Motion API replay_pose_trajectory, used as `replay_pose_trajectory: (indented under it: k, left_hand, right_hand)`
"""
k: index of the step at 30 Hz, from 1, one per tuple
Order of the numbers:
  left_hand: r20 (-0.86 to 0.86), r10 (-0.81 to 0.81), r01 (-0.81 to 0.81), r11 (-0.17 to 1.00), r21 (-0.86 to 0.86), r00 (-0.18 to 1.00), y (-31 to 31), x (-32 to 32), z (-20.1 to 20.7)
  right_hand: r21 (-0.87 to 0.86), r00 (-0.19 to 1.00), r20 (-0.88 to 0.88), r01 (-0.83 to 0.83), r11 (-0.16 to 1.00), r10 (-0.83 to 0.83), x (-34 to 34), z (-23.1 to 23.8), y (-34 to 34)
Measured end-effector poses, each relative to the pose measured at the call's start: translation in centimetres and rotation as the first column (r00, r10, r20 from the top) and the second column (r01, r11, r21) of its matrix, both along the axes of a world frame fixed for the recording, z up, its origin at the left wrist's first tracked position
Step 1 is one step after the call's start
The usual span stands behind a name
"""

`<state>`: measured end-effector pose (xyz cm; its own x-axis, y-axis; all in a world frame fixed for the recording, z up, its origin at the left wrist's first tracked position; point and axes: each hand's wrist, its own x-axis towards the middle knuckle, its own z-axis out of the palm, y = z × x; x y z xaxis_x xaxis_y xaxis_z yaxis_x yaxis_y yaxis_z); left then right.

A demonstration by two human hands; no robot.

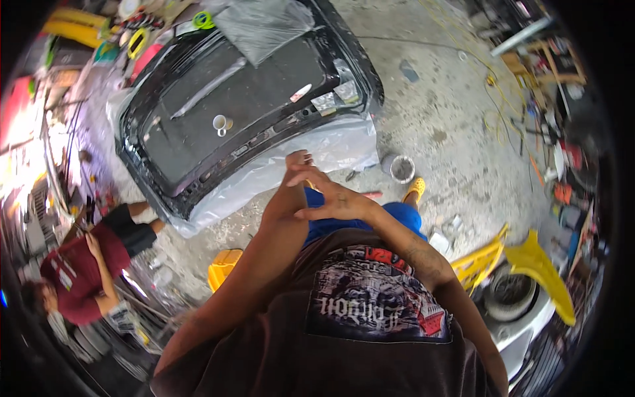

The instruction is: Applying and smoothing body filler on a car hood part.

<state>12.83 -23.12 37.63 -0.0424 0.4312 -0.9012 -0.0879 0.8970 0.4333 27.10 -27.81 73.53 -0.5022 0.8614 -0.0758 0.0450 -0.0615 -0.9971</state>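
Note:
My left hand is held out in front of me, close to the near edge of a black car tailgate. Its fingers look curled, and whatever they may hold is hidden. My right hand reaches across my left forearm near the wrist, fingers and thumb apart, with nothing in it. Clear plastic sheeting hangs under the tailgate. On the dark window area stands a white mug. A grey plastic sheet covers the far part, and a white-and-red piece lies toward the right.
A bucket of grey material stands on the concrete floor by my yellow shoe. A person in a maroon shirt is at the left. Yellow car parts and a tyre are at right, with a yellow cord beyond.

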Motion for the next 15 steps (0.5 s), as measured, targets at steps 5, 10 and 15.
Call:
replay_pose_trajectory:
  k: [5,10,15]
  left_hand:
    - [-0.052,-0.083,0.088,0.989,0.118,0.995,-3.1,7.8,4.8]
    - [-0.661,-0.108,0.363,0.894,0.261,0.743,-16.4,7.9,7.5]
    - [-0.674,0.006,0.14,0.977,0.162,0.738,-36.1,7.7,10.0]
  right_hand:
    - [-0.379,1.0,0.006,0.018,0.925,-0.017,18.8,-3.3,-5.8]
    - [-0.462,0.978,0.173,0.183,0.868,-0.114,40.9,-5.0,-13.4]
    - [-0.544,0.955,0.267,0.263,0.797,-0.133,53.5,-6.8,-17.1]
